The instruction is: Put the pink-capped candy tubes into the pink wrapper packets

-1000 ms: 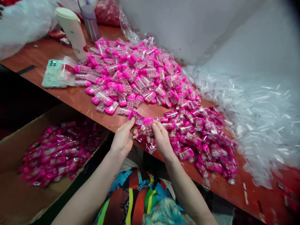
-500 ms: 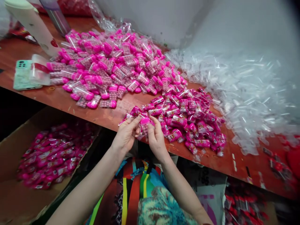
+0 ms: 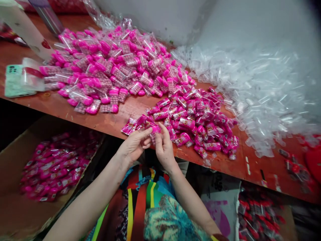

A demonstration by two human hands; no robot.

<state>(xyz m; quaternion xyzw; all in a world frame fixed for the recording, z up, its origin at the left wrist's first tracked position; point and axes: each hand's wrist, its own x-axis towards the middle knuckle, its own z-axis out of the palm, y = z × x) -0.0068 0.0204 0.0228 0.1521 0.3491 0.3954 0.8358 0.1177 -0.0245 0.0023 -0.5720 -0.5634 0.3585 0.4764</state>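
Between my two hands, at the table's front edge, is a small clear candy container (image 3: 154, 129) with a pink cap and pale round pellets. My left hand (image 3: 134, 143) pinches it from the left with thumb and fingers. From the other side my right hand (image 3: 164, 144) grips it, thumb in front; parts of it are hidden by the fingers. Just beyond the fingers lie a few flat pink printed wrappers (image 3: 130, 126). To their right is a heap of wrapped pink packs (image 3: 187, 123). Farther back a large pile of unwrapped pink-capped containers (image 3: 100, 63) spreads over the table.
Empty clear containers (image 3: 260, 90) are heaped at right along the wall. A phone (image 3: 15, 82), a clear box (image 3: 32, 76) and bottles (image 3: 27, 28) stand at left. Below the red table (image 3: 135, 108), a cardboard box (image 3: 12, 160) holds wrapped packs; red-capped items (image 3: 258, 214) lie lower right.
The view has shifted slightly, so the table's things appear farther left and a little higher. Both hands stay on the candy container; their fingers have moved a little around it.
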